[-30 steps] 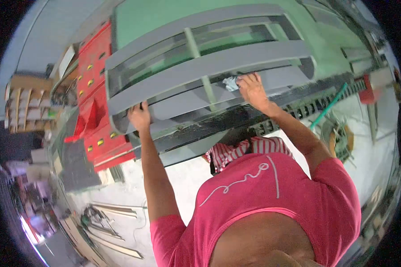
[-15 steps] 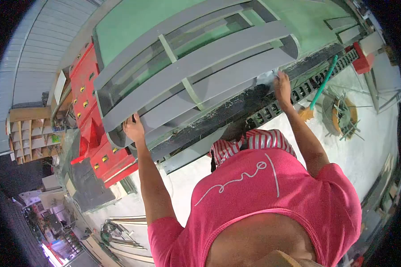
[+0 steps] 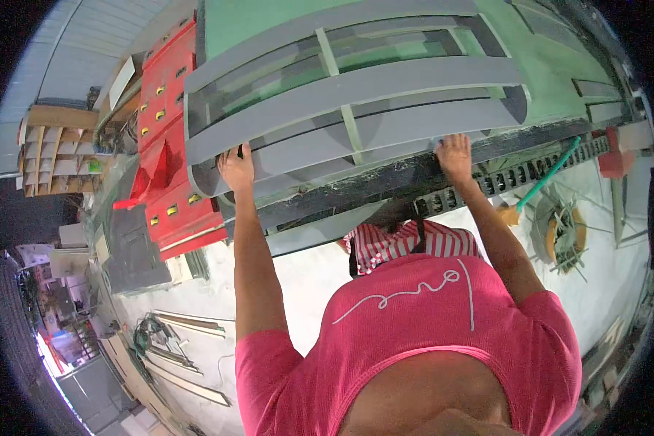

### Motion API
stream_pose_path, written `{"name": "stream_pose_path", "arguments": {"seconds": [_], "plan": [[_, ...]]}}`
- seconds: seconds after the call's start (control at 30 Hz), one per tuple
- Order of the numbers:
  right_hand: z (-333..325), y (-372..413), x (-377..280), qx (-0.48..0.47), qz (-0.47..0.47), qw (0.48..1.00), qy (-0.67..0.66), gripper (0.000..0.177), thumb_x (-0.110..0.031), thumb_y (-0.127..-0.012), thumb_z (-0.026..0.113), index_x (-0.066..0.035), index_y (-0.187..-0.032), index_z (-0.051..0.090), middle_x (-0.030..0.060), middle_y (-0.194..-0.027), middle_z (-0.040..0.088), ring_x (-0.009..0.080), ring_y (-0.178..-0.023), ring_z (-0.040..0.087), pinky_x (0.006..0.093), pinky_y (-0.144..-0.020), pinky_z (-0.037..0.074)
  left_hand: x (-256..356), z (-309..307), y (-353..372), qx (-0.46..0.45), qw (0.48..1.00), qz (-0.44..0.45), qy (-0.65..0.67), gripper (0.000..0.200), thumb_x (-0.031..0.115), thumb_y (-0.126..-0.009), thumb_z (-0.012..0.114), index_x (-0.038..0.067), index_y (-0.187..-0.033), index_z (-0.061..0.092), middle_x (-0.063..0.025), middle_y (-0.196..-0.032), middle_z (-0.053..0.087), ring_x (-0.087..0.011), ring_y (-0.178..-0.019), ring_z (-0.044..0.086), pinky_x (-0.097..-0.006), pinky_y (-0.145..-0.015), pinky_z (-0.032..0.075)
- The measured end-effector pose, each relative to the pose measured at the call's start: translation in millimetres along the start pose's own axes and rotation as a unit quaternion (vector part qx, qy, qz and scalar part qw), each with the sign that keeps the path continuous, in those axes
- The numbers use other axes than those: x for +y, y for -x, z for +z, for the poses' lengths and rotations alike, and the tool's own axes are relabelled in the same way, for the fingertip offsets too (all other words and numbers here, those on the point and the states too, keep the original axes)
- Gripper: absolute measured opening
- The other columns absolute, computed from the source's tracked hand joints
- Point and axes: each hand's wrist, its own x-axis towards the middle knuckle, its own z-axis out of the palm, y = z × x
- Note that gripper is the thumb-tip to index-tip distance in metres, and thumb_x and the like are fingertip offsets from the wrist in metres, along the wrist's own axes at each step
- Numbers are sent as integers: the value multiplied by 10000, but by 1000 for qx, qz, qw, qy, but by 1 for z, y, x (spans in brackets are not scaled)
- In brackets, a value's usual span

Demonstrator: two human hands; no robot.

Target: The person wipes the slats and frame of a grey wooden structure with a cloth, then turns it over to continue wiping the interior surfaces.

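The long grey-painted slatted wooden frame (image 3: 356, 94) lies flat on the green worktop (image 3: 269, 22), with its near rail at the edge. The left hand (image 3: 236, 168) rests open on the rail's rounded end, seemingly to steady it. Well apart, the right hand (image 3: 454, 154) presses flat on what looks like a pale cloth (image 3: 437, 142) against that rail.

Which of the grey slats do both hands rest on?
The nearest grey slat, along the table's dark edge: left hand at its left end, right hand toward its right. The wider slats beyond it are untouched.
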Motion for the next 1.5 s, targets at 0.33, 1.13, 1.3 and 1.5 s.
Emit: {"name": "stream_pose_path", "arguments": {"seconds": [0.33,1.13,1.3,1.5], "plan": [[-8,-17,-143,-113,-219,964,-103,371,-285,-863,511,-51,-1150,536,130,-1210,534,284,-1177,473,428,-1024,321,6,-2,1,28,1000,6,-13,360,377,-831,563,86,-1014,670,-135,-1109,616,-346,-1055,533,-433,-962,365],[-39,60,-153,-132,-100,878,-449,189,-74,-775,567,-44,-961,576,142,-880,582,313,-908,556,414,-778,462,3,2,-2,35,998,55,-7,347,336,-851,536,33,-953,672,-170,-968,644,-362,-931,571,-447,-872,417],[-71,60,-188,-37,96,892,-439,257,-29,-784,578,-119,-1022,542,147,-964,527,360,-841,571,431,-700,488,-5,0,1,3,999,47,-2,385,340,-839,574,46,-1083,622,-183,-1161,566,-383,-1029,525,-457,-934,376],[-36,38,-258,122,193,915,-333,224,-51,-810,561,-98,-1026,528,177,-974,524,388,-857,560,449,-717,471,-11,-14,4,63,971,173,153,370,311,-874,558,-18,-1038,604,-226,-1067,575,-405,-952,529,-476,-847,402]]}}
